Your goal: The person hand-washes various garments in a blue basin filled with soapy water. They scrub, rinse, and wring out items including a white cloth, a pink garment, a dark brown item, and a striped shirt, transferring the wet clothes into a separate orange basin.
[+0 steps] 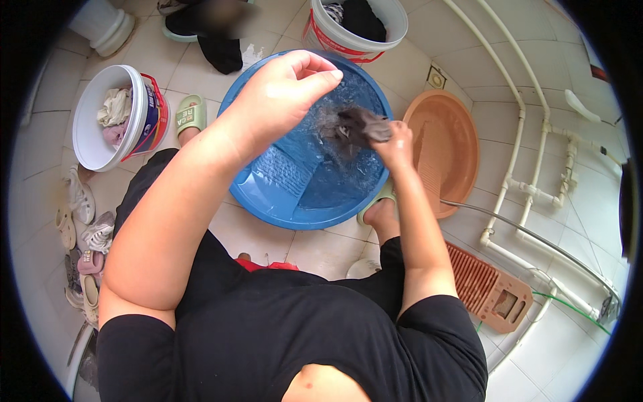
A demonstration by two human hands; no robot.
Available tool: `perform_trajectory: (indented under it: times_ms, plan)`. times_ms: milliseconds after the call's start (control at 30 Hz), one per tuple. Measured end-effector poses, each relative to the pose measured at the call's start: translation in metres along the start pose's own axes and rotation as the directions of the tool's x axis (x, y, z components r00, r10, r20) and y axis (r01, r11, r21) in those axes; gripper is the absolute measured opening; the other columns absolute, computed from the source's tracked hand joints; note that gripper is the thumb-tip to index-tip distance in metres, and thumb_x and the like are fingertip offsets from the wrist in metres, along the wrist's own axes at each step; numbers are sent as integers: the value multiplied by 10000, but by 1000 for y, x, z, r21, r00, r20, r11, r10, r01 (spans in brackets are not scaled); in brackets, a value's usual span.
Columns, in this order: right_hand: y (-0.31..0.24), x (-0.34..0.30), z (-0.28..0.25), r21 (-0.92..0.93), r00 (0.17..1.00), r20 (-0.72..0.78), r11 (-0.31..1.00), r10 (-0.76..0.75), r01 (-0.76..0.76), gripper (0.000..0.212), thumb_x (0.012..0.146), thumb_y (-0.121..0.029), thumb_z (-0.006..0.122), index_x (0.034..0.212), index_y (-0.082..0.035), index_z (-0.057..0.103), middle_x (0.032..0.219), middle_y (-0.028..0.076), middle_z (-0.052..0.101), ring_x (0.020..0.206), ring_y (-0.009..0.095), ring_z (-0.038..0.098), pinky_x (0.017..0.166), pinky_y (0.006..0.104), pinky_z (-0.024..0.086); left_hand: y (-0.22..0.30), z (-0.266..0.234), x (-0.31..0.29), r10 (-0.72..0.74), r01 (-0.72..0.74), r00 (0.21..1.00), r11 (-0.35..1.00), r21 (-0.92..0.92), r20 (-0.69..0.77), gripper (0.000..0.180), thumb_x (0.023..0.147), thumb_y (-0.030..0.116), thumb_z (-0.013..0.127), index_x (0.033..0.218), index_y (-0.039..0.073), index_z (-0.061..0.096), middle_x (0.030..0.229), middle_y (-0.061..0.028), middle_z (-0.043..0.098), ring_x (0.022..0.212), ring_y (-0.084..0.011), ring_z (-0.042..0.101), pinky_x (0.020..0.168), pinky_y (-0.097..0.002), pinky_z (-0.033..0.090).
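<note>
A round blue tub (268, 209) with a built-in ribbed washboard (284, 173) stands on the floor between my feet, holding water. My right hand (396, 144) grips one end of a dark grey wet cloth (362, 126) at the tub's right side. The cloth's other end trails into splashing water, and its exact kind I cannot tell. My left hand (284, 90) is raised over the tub's far left part. Its fingers are curled and the thumb is drawn up to them, with nothing visible in them.
A white bucket with light clothes (115, 110) stands left; another bucket with dark clothes (362, 23) is behind the tub. An orange-brown basin (462, 144) sits right, near a brown washboard (492, 285) and white wall pipes (516, 147). Several shoes (82, 201) line the left.
</note>
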State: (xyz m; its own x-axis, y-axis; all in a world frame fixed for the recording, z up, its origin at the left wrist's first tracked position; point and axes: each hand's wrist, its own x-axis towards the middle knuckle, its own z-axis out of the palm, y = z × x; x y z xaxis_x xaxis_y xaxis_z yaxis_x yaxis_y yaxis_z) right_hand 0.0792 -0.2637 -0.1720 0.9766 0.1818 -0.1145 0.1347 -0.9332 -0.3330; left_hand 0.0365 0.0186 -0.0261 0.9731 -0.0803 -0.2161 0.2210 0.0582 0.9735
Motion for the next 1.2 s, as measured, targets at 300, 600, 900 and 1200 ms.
perform_trajectory:
  times_ms: [300, 600, 900, 1200]
  plan:
    - [34, -79, 188, -405, 915, 403, 897, 2, 176, 425, 759, -192, 571, 1177, -167, 502, 1424, 139, 196, 1303, 387, 141, 1056, 445, 191, -6, 7, 3, -31, 33, 997, 999, -29, 68, 274, 868, 214, 539, 1064, 23, 552, 1008, -59, 591, 946, -114, 528, 851, -246, 399]
    - [-2, -58, 130, -177, 554, 831, 967, 48, 182, 289, 686, -201, 623, 963, -117, 637, 1041, 131, 607, 911, 303, 591, 835, 375, 456, -8, 12, 2, -95, 74, 986, 986, 151, 138, 293, 868, 231, 541, 1066, 14, 544, 1033, -63, 567, 956, -117, 525, 852, -250, 405]
    - [-62, -56, -83, 926, 958, 288, 259, -20, -273, 291, 739, -77, 627, 1011, -5, 552, 933, 75, 617, 840, 167, 580, 797, 288, 450, -29, 23, -6, -101, -131, 975, 451, 883, 196, 482, 783, 363, 595, 1145, 57, 511, 1141, -150, 530, 1051, -315, 516, 882, -385, 433]
    - [-119, -124, -190, 905, 987, -108, -422, -115, 50, 442, 903, -214, 432, 1277, 6, 347, 1300, 182, 387, 1226, 313, 361, 1031, 475, 272, -73, 57, -20, -72, -191, 971, 342, 920, 228, 1182, 455, 397, 835, 1395, 186, 150, 1384, -144, 286, 1261, -330, 305, 999, -384, 340]
